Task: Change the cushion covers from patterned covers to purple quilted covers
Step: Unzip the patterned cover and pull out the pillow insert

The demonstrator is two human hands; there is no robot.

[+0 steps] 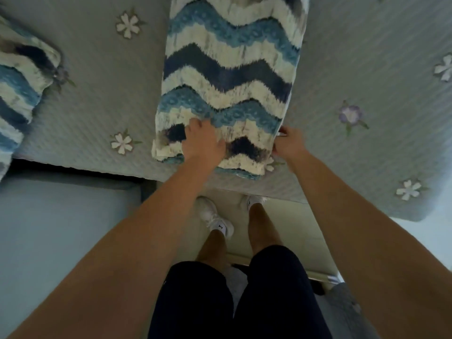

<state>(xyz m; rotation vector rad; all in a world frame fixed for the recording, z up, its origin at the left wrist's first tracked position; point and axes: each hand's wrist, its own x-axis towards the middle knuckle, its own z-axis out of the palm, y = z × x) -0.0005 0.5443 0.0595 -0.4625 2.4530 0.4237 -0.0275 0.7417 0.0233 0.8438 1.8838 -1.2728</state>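
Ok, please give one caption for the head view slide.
A person's left hand and right hand hold the near end of a wave-patterned cushion on a flowered grey quilt.

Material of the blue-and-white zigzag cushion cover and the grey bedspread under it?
Blue-and-white zigzag cushion cover: soft woven or tufted textile, matte; stripe edges look feathered and fuzzy. Grey bedspread: quilted fabric, likely cotton, matte; fine stitched ribbing and sewn flower appliqués.

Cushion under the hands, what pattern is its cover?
Cushion cover: blue, navy and cream wavy zigzags; head view.
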